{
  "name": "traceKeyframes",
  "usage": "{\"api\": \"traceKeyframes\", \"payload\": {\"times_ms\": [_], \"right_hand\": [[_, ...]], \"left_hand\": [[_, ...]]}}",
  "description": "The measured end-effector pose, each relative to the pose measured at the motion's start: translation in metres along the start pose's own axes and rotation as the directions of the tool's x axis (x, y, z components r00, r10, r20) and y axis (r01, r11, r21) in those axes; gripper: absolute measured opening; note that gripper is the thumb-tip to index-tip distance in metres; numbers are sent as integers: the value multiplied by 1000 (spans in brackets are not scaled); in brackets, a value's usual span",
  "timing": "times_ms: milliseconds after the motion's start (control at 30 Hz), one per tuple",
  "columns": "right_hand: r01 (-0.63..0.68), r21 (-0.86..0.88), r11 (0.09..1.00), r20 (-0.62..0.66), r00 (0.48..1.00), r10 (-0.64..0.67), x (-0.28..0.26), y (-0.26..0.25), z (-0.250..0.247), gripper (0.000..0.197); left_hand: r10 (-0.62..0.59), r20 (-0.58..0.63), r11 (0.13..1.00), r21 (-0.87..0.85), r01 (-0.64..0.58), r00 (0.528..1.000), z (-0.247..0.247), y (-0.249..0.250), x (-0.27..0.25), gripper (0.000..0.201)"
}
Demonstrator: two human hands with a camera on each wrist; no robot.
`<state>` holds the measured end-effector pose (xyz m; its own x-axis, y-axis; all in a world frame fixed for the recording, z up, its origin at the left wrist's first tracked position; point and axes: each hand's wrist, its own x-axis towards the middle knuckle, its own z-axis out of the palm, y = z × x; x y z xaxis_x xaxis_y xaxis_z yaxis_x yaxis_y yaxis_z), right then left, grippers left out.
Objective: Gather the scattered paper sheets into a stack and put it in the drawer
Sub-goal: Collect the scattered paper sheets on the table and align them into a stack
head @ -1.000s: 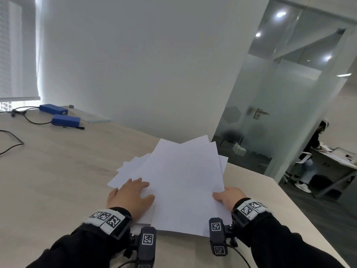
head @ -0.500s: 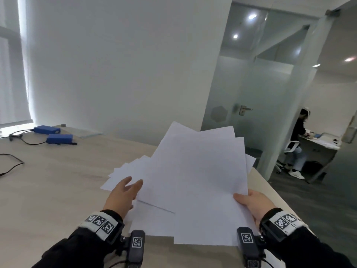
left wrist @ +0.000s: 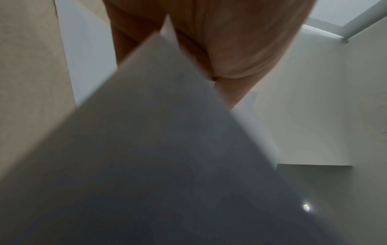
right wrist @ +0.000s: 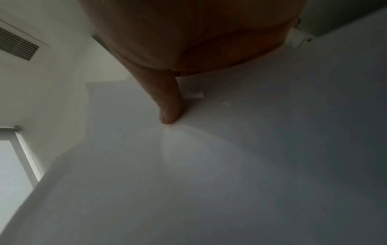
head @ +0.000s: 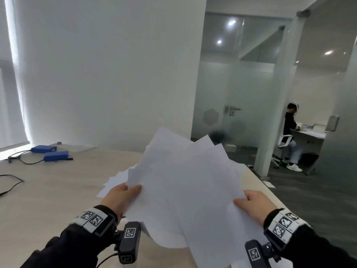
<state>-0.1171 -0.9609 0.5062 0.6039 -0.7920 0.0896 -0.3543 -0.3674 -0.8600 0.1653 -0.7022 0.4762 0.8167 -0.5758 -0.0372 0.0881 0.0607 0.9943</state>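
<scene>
Here both hands (head: 123, 198) hold the paper sheets (head: 185, 182) fanned lengthwise away, tilted upward.

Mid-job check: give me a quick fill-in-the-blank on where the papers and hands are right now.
1. The paper sheets are held by ____ hands.
2. The left hand grips the sheets' ____ edge.
3. Two ____ boxes lie on the table.
4. The sheets are fanned, not yet a squared ____.

Missing words: both; left; blue; stack
</scene>
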Motion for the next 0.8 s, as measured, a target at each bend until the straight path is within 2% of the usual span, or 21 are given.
{"api": "traceKeyframes", "payload": {"times_ms": [133,200,267,400,467,533,600,633,733,800], "right_hand": [[35,-36,999,-90,995,-38,0,-4,-13,10],[66,-64,996,-48,996,-69,0,-11,-15,9],[113,-179,977,47,993,-107,1,-21,-10,11],[228,-505,833,207,968,-139,11,-37,24,8],[247,-613,750,249,962,-112,15,-41,45,18],[236,-665,709,276,959,-59,16,-43,65,23],[237,-701,673,308,951,-14,14,-43,83,23],[250,-712,657,331,944,-1,13,-43,91,24],[300,-713,633,386,922,-2,6,-44,111,24],[304,-717,627,387,922,-5,2,-46,118,27]], "left_hand": [[68,-40,993,95,-64,997,-7,-1,-4,40],[70,-54,988,140,-62,996,-10,-2,-6,35],[64,-49,984,168,-55,997,-11,-5,-9,32],[-33,4,987,156,31,999,-15,-7,-24,26],[-93,-2,988,123,92,996,-21,-16,-26,16],[-116,-64,984,131,124,991,-29,-27,-22,20],[-194,-103,969,133,207,976,-36,-37,-20,28],[-224,-99,958,162,238,970,-37,-40,-21,32],[-215,-2,899,391,199,977,-42,-44,-24,41],[-221,22,875,447,188,975,-48,-46,-24,59]]}}
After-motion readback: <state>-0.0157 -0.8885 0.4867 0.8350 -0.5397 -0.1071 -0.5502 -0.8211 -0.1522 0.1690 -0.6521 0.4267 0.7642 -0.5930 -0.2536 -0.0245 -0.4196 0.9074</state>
